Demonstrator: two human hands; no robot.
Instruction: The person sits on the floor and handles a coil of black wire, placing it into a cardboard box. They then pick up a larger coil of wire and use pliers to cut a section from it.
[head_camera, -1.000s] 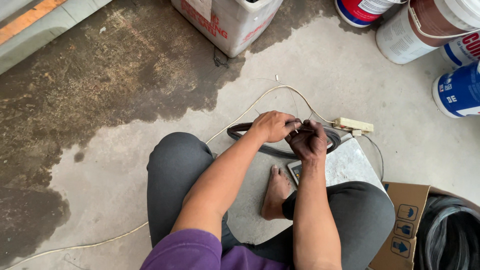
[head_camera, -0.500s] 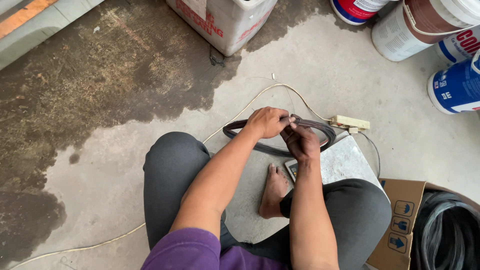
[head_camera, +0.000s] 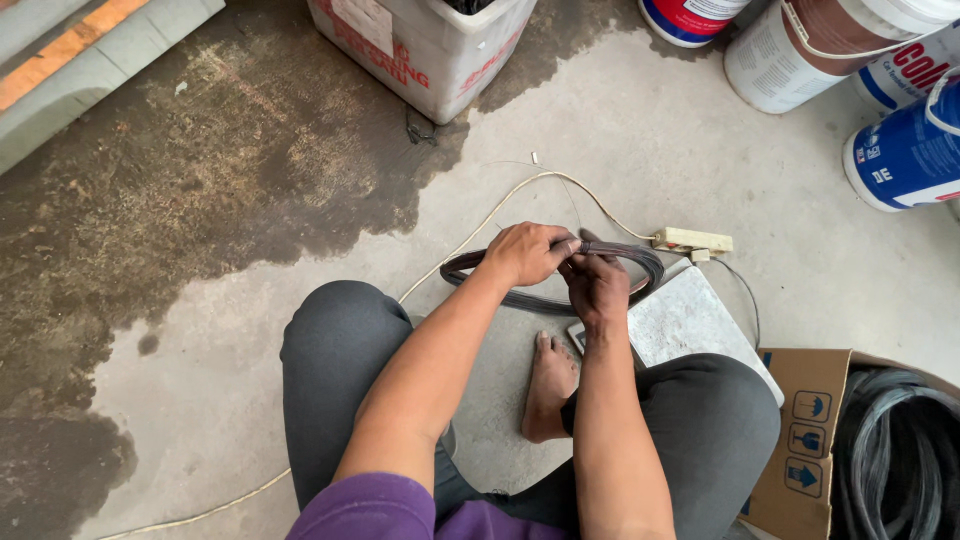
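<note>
Far left, a wet stain (head_camera: 200, 150) darkens the concrete floor (head_camera: 700, 150), and a pale cord (head_camera: 470, 235) runs across it toward the middle. Now the left hand (head_camera: 525, 253), clamped over the top of the coil of dark wire (head_camera: 640, 265), fingers curled round the bundled strands. Right beside it, touching, the right hand (head_camera: 597, 285) pinches the same bundle, fingertips closed on the strands near the left thumb. The coil itself is held up just above the floor, in front of the person's knees, its loop sagging out to the right. It looks springy and fairly light, stiff enough to keep its ring shape yet keen to splay open, so I'd judge the best hold is exactly where the strands are gathered tight. Loose ends could prick. Further right, a cream power strip (head_camera: 692, 240), a grey slab (head_camera: 690, 325), then a cardboard box (head_camera: 800, 440) of more wire and paint buckets (head_camera: 900, 150).
</note>
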